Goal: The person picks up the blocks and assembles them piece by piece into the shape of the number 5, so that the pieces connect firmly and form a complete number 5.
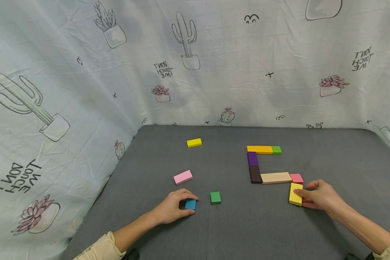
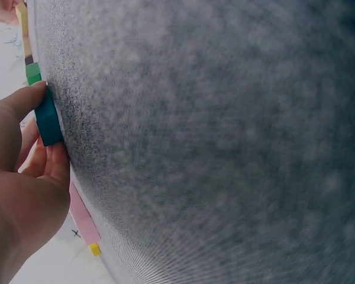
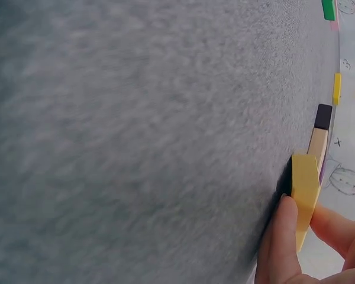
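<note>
Head view: of eleven blocks (image 1: 275,178), your left hand (image 1: 172,207) pinches one blue block (image 1: 190,204) left of the green square (image 1: 215,198), your right hand (image 1: 323,196) one yellow block (image 1: 293,197) right of it.

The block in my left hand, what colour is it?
The block in the left hand is blue; it shows best in the head view.

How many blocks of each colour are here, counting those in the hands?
Yellow blocks: 2
Orange-yellow block: 1
Green blocks: 2
Pink blocks: 2
Blue block: 1
Purple block: 1
Near-black block: 1
Tan block: 1
Total: 11
</note>
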A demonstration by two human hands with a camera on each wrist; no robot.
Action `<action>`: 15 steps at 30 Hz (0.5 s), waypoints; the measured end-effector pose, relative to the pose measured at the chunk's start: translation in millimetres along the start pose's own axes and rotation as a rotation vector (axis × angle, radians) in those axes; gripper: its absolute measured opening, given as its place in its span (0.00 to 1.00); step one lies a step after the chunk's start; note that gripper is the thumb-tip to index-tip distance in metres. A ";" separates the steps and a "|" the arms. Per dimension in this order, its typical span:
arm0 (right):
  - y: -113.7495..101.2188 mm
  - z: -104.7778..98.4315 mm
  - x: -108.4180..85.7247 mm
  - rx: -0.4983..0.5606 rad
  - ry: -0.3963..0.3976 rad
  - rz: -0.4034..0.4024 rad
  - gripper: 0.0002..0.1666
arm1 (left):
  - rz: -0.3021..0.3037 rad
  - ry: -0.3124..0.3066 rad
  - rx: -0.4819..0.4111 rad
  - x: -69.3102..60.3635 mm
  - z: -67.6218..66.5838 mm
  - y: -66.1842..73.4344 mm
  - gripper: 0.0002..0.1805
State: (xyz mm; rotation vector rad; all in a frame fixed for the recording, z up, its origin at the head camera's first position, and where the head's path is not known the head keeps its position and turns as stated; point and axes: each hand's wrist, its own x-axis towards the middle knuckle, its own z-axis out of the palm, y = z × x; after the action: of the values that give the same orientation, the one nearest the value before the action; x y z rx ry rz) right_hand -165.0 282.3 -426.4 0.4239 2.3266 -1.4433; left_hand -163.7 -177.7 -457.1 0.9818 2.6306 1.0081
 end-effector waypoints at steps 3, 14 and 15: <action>2.0 -4.5 -2.6 0.013 -0.010 0.000 0.41 | 0.003 0.007 0.007 0.7 -0.6 -0.1 0.19; 4.8 -6.0 -4.0 0.011 -0.003 -0.026 0.36 | -0.010 -0.008 0.011 0.8 0.0 0.7 0.19; 5.0 -5.9 -3.9 0.007 -0.002 -0.032 0.36 | -0.011 -0.008 0.009 0.7 0.1 0.9 0.19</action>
State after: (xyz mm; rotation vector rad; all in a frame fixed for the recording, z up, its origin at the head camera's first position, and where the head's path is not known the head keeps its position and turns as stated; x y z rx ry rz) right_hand -160.3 289.5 -426.1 0.3881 2.3376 -1.4662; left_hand -163.7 -176.7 -456.5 0.9697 2.6336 0.9878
